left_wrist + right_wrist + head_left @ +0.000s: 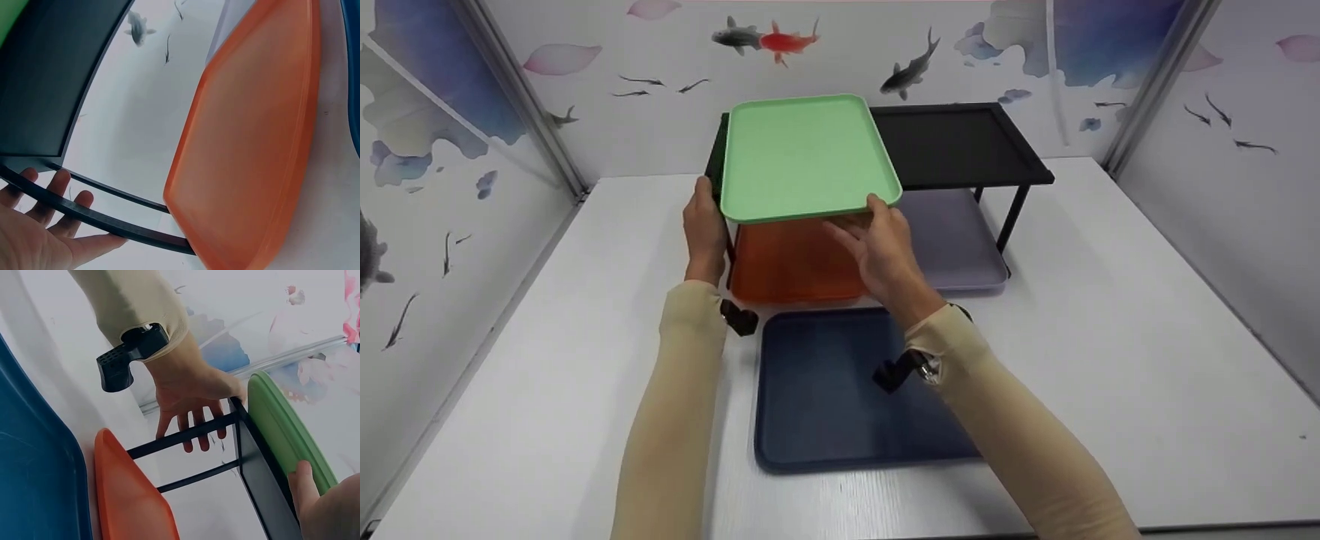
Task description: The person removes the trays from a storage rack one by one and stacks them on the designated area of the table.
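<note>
Resting on the left part of the black rack, the green tray lies flat on the top shelf, its near edge jutting a little toward the person. The right hand grips that near edge at the right corner: the thumb lies on the rim, the fingers reach under it. In the right wrist view the thumb presses on the green rim just beside the dark shelf edge.

The left hand is at the rack's left end, beside the tray's left corner. Its fingers are straight and spread, lying against the thin black bars of the frame in the left wrist view; it holds nothing. The right wrist view shows the same flat hand behind the crossbars.

Under the shelf an orange tray sits on the table at the left, directly below the green one, and a lilac tray sits beside it at the right. A blue tray lies on the table in front of the rack, under the right forearm. Both arms wear beige sleeves with a small black camera mount at each wrist. Wall panels painted with fish and petals enclose the table.
</note>
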The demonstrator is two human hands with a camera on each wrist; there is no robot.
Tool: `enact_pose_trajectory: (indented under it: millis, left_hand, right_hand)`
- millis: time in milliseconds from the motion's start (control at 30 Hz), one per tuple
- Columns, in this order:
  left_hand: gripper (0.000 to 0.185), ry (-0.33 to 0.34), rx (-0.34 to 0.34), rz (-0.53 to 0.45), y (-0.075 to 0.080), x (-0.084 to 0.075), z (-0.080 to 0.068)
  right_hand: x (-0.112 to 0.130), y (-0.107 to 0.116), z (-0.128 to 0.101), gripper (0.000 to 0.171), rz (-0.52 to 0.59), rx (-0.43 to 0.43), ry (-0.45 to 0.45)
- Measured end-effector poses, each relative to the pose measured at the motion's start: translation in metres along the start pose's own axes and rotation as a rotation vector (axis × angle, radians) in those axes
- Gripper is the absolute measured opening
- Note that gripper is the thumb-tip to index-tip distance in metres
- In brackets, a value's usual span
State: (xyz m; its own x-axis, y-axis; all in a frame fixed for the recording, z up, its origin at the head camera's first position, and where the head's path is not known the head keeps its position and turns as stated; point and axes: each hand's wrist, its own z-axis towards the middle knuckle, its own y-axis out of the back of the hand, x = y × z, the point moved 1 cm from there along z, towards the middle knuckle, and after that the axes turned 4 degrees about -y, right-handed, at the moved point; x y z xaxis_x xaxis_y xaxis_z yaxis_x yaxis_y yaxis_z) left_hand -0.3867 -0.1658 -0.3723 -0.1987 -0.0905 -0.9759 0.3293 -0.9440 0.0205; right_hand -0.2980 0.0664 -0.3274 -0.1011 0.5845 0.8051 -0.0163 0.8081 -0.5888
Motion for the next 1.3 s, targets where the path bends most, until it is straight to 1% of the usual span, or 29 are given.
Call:
enact_pose_trajectory:
  millis: [167,300,467,567,733,833,1000,1167,1300]
  left_hand:
    - [0.051,-0.009,0.001,-0.006,0.001,-0.001,0.002]
    - [0.05,-0.021,0.008,-0.012,0.0,0.0,0.003]
    - [0.052,-0.023,0.008,-0.013,0.001,0.0,0.003]
    - [0.052,-0.007,0.008,-0.024,0.001,0.0,0.004]
    - [0.052,0.011,0.014,-0.027,0.001,0.0,0.003]
    - [0.052,0.009,0.019,-0.018,0.002,-0.002,0.003]
    - [0.05,-0.008,0.012,-0.032,0.002,-0.003,0.004]
    - [0.051,-0.006,0.016,-0.036,0.001,-0.001,0.004]
    - [0.053,0.0,0.009,-0.038,0.001,0.001,0.004]
  right_hand:
    - [0.005,0.006,-0.003,0.045,0.039,-0.033,0.051]
    - [0.011,0.013,-0.004,0.046,0.024,-0.044,0.094]
    - [0.014,0.031,-0.006,0.048,-0.006,-0.061,0.145]
    - [0.016,0.044,-0.01,0.049,-0.018,-0.06,0.173]
    - [0.026,0.066,-0.024,0.051,-0.07,-0.039,0.215]
    - [0.032,0.081,-0.033,0.05,-0.103,-0.056,0.242]
    - [0.039,0.103,-0.048,0.049,-0.139,-0.098,0.286]
    - [0.042,0.12,-0.062,0.047,-0.153,-0.123,0.299]
    - [0.044,0.132,-0.068,0.047,-0.167,-0.139,0.298]
